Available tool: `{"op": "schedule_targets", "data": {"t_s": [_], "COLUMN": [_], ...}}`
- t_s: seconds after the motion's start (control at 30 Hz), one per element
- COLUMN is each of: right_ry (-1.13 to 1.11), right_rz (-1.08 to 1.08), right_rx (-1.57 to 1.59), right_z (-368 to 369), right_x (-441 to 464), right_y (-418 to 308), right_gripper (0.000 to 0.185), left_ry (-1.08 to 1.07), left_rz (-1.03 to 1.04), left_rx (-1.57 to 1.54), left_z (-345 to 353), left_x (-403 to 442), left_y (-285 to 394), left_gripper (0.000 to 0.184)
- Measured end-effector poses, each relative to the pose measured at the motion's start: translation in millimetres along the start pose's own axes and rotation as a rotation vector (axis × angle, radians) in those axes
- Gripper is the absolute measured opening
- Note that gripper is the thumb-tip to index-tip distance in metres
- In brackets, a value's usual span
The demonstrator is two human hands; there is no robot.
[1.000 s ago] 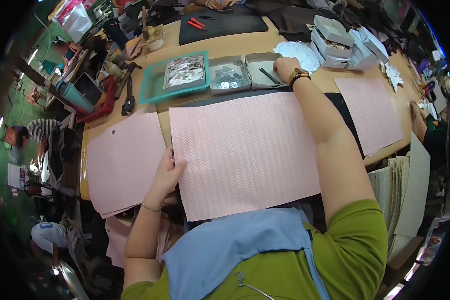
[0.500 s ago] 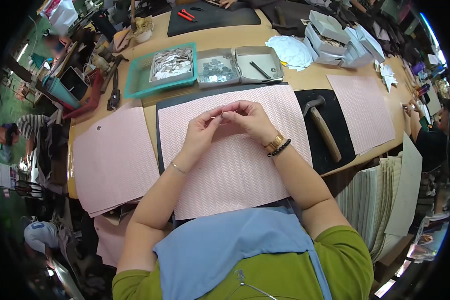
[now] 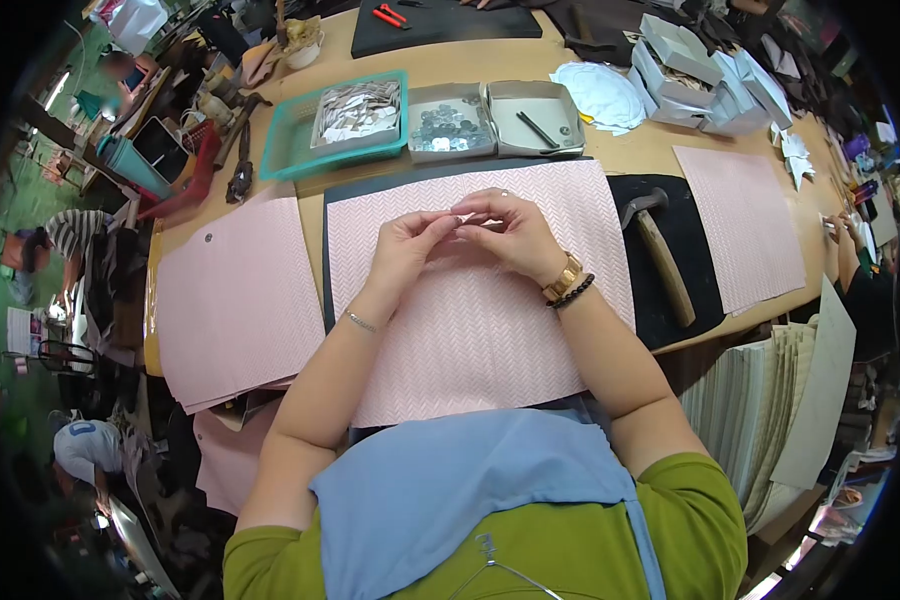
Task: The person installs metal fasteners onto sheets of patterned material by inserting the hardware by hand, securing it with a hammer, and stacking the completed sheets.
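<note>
My left hand and my right hand meet fingertip to fingertip, both pinched closed. Something tiny and dark seems to sit between the fingertips, too small to name. Beneath them lies a pink herringbone-patterned sheet on a dark board. Just past its far edge stand a white box of round metal pieces and a shallow white box holding a black rod-like tool. To the right, a hammer with a wooden handle rests on a black mat.
Pink sheets are stacked on the left, a small round metal piece on top. More pink sheets lie right. A green basket holds a box of pale scraps. Red-handled cutters lie at the back. Other people work nearby.
The view has shifted slightly, so the table appears a little further right and higher. My right fingers have moved a little over the left fingertips; both hands stay together.
</note>
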State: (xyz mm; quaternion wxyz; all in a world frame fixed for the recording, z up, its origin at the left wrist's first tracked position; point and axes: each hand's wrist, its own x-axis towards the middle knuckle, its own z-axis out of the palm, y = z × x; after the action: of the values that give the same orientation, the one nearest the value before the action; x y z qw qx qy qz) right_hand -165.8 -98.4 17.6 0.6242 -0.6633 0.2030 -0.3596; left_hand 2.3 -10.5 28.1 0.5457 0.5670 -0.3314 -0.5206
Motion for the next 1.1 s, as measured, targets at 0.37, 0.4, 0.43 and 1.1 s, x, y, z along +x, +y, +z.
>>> {"op": "schedule_targets", "data": {"t_s": [0.37,0.4,0.43,1.1], "right_ry": [0.111,0.136,0.158,0.160], "right_rz": [-0.235,-0.238,-0.152,0.035], "right_rx": [-0.275,-0.272,-0.292,-0.352], "right_z": [-1,-2,-6,-29], "right_x": [-2,0,3,24], "right_y": [-5,-7,-10,16], "right_gripper": [0.025,0.024,0.024,0.019], "left_ry": [-0.108,-0.106,-0.044,-0.201], "left_rz": [0.019,0.058,0.293,0.147], "left_rx": [0.149,0.239,0.489,0.644], "left_z": [0,2,0,-21], "left_x": [16,19,24,89], "left_y": [7,11,12,24], "left_gripper": [0.025,0.027,0.030,0.018]}}
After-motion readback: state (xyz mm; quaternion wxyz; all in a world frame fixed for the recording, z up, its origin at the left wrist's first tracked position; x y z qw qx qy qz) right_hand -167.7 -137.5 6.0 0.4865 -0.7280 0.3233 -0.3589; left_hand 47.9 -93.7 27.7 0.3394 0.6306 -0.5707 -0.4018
